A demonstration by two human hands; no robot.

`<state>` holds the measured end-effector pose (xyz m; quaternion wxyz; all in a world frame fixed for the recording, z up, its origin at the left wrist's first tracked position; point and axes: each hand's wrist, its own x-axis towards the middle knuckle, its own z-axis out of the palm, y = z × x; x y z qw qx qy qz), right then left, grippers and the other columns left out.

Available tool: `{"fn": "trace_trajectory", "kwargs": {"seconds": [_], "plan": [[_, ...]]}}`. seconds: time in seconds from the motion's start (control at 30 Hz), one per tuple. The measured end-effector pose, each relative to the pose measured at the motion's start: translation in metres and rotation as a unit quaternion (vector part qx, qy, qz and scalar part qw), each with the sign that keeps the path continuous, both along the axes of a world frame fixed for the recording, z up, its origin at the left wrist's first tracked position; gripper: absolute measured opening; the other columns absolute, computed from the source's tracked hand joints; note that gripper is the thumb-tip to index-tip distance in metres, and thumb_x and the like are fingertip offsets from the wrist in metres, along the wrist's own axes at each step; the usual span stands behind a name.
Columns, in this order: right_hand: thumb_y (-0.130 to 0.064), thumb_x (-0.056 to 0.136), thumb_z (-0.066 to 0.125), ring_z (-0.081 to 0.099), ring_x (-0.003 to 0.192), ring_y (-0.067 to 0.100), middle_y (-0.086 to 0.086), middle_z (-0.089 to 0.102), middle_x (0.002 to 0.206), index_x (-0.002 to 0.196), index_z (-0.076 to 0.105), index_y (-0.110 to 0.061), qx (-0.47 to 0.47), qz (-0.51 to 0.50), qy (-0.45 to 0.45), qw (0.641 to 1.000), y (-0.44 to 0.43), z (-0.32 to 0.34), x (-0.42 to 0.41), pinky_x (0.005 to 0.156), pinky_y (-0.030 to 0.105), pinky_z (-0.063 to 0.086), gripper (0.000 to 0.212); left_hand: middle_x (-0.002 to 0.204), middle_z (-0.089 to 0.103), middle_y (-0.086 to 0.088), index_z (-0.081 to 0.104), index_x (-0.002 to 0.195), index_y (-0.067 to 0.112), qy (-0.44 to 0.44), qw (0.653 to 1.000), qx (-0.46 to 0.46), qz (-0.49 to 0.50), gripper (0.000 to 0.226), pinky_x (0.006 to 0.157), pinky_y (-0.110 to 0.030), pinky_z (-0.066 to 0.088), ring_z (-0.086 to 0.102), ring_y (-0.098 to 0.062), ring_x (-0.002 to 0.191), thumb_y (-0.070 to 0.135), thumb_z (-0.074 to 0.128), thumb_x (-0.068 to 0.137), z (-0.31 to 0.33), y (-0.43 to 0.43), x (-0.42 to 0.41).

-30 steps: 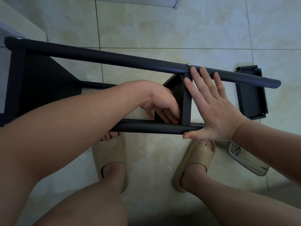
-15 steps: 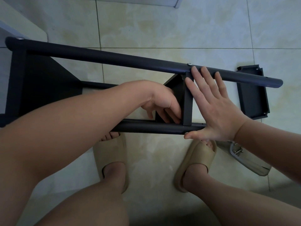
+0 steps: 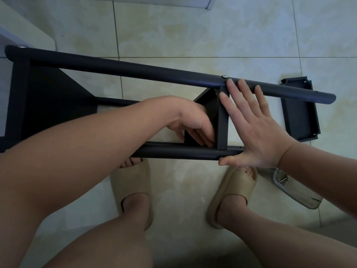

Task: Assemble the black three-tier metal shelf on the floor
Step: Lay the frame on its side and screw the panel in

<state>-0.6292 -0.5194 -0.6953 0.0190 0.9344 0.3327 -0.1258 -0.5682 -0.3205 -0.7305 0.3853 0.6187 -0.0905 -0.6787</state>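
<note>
The black shelf frame lies on its side across the tiled floor. Its far pole (image 3: pixel 135 72) and near pole (image 3: pixel 179 151) run left to right, joined by a shelf tray at the left (image 3: pixel 48 101) and a middle shelf tray (image 3: pixel 223 120) seen edge-on. My right hand (image 3: pixel 251 124) presses flat, fingers straight, against the middle tray's right face, thumb on the near pole. My left hand (image 3: pixel 195 122) reaches in from the left, fingers curled onto that tray near the near pole; its fingertips are partly hidden. A third loose tray (image 3: pixel 297 111) lies on the floor at the right.
My two feet in beige slippers (image 3: pixel 131 188) (image 3: pixel 233 192) stand just under the near pole. A clear plastic bag with metal hardware (image 3: pixel 286 182) lies on the floor at the lower right. A pale furniture edge (image 3: pixel 25 26) sits at the upper left.
Almost nothing has moved; the view has shifted very slightly and both hands stay on the middle tray.
</note>
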Motion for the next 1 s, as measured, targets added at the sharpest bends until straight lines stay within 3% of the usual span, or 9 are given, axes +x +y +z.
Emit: {"fn": "trace_trajectory", "kwargs": {"seconds": [0.1,0.17,0.33,0.5,0.7,0.9,1.0], "plan": [[-0.098,0.075,0.029,-0.003,0.155,0.042,0.023,0.002,0.168,0.161,0.008,-0.002,0.003,0.000,-0.002,1.000,0.0001,0.0001,-0.0003,0.122,0.066,0.005,0.130,0.106,0.077,0.006,0.071,0.116,0.019,0.004,1.000,-0.005,0.005,0.028,0.112,-0.054,0.032,0.069,-0.009,0.108,0.013,0.070,0.089,-0.0004,0.0003,0.0004],[-0.097,0.075,0.028,-0.003,0.155,0.042,0.022,0.002,0.168,0.161,0.008,-0.002,0.003,0.000,0.000,1.000,0.0001,0.0003,-0.0003,0.122,0.066,0.005,0.130,0.110,0.076,0.005,0.071,0.115,0.019,0.008,1.000,-0.009,0.007,0.028,0.112,-0.053,0.032,0.069,-0.010,0.109,0.011,0.069,0.089,-0.0004,0.0006,-0.0001],[-0.097,0.076,0.028,-0.002,0.155,0.042,0.023,0.002,0.168,0.161,0.009,-0.002,0.003,0.000,-0.001,1.000,0.0007,0.0007,-0.0003,0.122,0.066,0.005,0.129,0.108,0.077,0.006,0.073,0.109,0.022,0.018,1.000,-0.007,0.000,0.020,0.112,-0.055,0.031,0.067,-0.013,0.113,0.017,0.063,0.092,0.0017,0.0008,0.0012],[-0.097,0.075,0.028,-0.002,0.155,0.042,0.023,0.003,0.168,0.161,0.009,-0.001,0.002,-0.001,-0.003,1.000,0.0006,0.0013,-0.0006,0.122,0.066,0.005,0.130,0.095,0.078,0.007,0.072,0.104,0.022,0.002,1.000,-0.005,-0.014,0.013,0.110,-0.051,0.040,0.070,-0.013,0.103,0.020,0.065,0.093,-0.0003,-0.0006,-0.0014],[-0.097,0.075,0.028,-0.003,0.155,0.042,0.023,0.002,0.168,0.161,0.009,-0.001,-0.001,-0.002,-0.002,1.000,0.0009,0.0017,-0.0016,0.122,0.065,0.004,0.130,0.112,0.075,0.001,0.068,0.125,0.011,0.018,1.000,-0.011,0.004,0.034,0.112,-0.050,0.036,0.069,-0.013,0.108,0.010,0.066,0.091,-0.0011,0.0006,-0.0007],[-0.097,0.075,0.027,-0.003,0.155,0.041,0.023,0.001,0.168,0.161,0.008,-0.002,0.000,0.000,-0.002,1.000,0.0008,0.0011,-0.0001,0.122,0.066,0.005,0.130,0.098,0.077,0.011,0.073,0.098,0.026,0.009,1.000,0.006,-0.012,0.012,0.111,-0.054,0.033,0.066,-0.012,0.111,0.023,0.063,0.092,0.0029,0.0003,0.0009],[-0.097,0.076,0.028,-0.003,0.155,0.042,0.023,0.001,0.168,0.161,0.008,-0.002,0.003,0.000,-0.002,1.000,0.0003,0.0006,-0.0002,0.122,0.066,0.005,0.129,0.094,0.077,0.010,0.072,0.097,0.025,0.007,1.000,0.003,-0.010,0.009,0.111,-0.055,0.034,0.067,-0.012,0.109,0.021,0.066,0.092,0.0016,-0.0001,0.0002]]}}
